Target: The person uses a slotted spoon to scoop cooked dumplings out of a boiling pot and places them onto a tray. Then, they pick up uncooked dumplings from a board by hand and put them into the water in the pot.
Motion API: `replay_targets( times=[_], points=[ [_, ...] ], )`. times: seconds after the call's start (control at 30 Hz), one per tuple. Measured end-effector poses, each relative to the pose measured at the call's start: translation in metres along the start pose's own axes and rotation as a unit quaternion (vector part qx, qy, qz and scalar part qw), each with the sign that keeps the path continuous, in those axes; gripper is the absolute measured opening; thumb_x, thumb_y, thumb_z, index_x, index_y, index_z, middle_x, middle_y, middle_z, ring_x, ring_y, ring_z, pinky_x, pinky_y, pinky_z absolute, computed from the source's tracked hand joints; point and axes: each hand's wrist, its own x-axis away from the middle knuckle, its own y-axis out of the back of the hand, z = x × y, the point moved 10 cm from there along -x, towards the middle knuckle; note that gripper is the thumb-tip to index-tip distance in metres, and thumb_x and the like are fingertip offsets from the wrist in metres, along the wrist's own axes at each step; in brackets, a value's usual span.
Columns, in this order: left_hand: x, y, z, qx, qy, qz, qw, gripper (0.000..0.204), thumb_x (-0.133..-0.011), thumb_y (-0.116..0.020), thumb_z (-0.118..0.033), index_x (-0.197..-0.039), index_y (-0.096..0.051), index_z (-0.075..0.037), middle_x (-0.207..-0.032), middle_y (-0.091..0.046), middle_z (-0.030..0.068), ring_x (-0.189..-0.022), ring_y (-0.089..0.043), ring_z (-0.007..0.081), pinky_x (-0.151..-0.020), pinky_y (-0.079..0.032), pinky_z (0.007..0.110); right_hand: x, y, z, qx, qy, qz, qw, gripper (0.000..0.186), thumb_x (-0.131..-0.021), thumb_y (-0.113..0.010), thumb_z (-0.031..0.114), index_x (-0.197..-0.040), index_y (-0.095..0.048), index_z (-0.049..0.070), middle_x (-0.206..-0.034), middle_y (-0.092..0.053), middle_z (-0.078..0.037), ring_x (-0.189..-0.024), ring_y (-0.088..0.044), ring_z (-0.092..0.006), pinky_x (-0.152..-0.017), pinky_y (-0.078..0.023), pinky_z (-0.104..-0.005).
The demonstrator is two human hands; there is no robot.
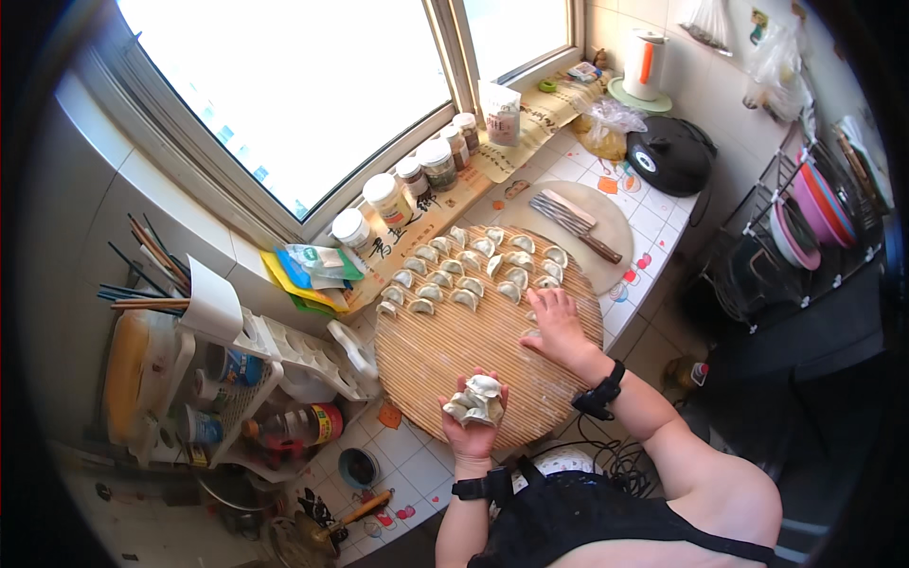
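Note:
Several uncooked dumplings are piled on the palm of my left hand, whose fingers curl up around them near the front of a round ribbed wooden board. Over the board's right side reaches my right hand, palm down, with thumb and fingers apart. Pale bits of dumpling show beside its thumb and fingers, partly hidden by the hand. More dumplings lie in loose rows across the far half of the board, some dusted with flour.
Behind the board, a round cutting board bears a cleaver. Jars line the windowsill. A white rack with bottles and chopsticks stands left. A black lidded appliance sits at the far right. A small cup stands near left.

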Motion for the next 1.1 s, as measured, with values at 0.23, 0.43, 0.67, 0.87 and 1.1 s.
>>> replay_targets(
  times=[0.23, 0.43, 0.67, 0.87, 1.1],
  points=[
    [0.013, 0.008, 0.005, 0.034, -0.034, -0.003, 0.999, 0.049, -0.087, -0.062, -0.047, -0.123, -0.063, -0.015, -0.136, -0.054, 0.0093, -0.132, -0.041, 0.035, -0.11, -0.032, 0.054, 0.008, -0.002, -0.005, -0.019, -0.02, 0.042, 0.999, 0.069, -0.062, -0.085, 0.035, -0.115, -0.053, 0.004, -0.115, -0.046, -0.013, -0.113, -0.042, -0.0309, -0.095, -0.039, -0.0432],
    [0.026, 0.012, 0.015, 0.053, -0.059, -0.009, 0.997, 0.048, -0.087, -0.062, -0.048, -0.123, -0.064, -0.015, -0.137, -0.053, 0.0081, -0.133, -0.04, 0.0336, -0.11, -0.033, 0.053, 0.013, -0.006, -0.01, -0.03, 0.015, 0.057, 0.998, 0.056, -0.063, -0.084, 0.03, -0.105, -0.055, 0.006, -0.109, -0.052, -0.013, -0.108, -0.049, -0.0308, -0.088, -0.044, -0.0421],
    [0.062, 0.011, -0.014, 0.127, -0.092, 0.031, 0.987, 0.047, -0.087, -0.062, -0.047, -0.122, -0.065, -0.017, -0.139, -0.051, 0.0091, -0.135, -0.037, 0.0333, -0.111, -0.033, 0.053, 0.012, -0.037, -0.014, -0.2, 0.062, 0.072, 0.975, 0.041, -0.071, -0.079, 0.026, -0.096, -0.058, 0.002, -0.093, -0.061, -0.017, -0.089, -0.06, -0.0293, -0.079, -0.049, -0.0421],
    [0.113, -0.037, -0.048, 0.182, -0.138, 0.153, 0.961, 0.044, -0.091, -0.06, -0.041, -0.126, -0.061, -0.013, -0.144, -0.045, 0.0088, -0.137, -0.036, 0.0304, -0.113, -0.033, 0.049, 0.041, -0.029, 0.037, -0.658, -0.151, 0.283, 0.681, 0.03, -0.09, -0.065, 0.026, -0.109, -0.053, 0.005, -0.081, -0.058, -0.001, -0.072, -0.06, -0.011, -0.055, -0.049, -0.0235],
    [0.309, -0.076, -0.139, 0.225, -0.332, 0.18, 0.898, 0.045, -0.089, -0.064, -0.038, -0.127, -0.06, -0.015, -0.142, -0.049, 0.006, -0.139, -0.034, 0.0243, -0.117, -0.027, 0.046, 0.152, 0.002, 0.306, -0.618, 0.02, 0.48, 0.622, 0.029, -0.09, -0.063, 0.026, -0.107, -0.052, 0.005, -0.087, -0.057, -0.003, -0.072, -0.06, -0.0126, -0.054, -0.049, -0.024]
  ],
)
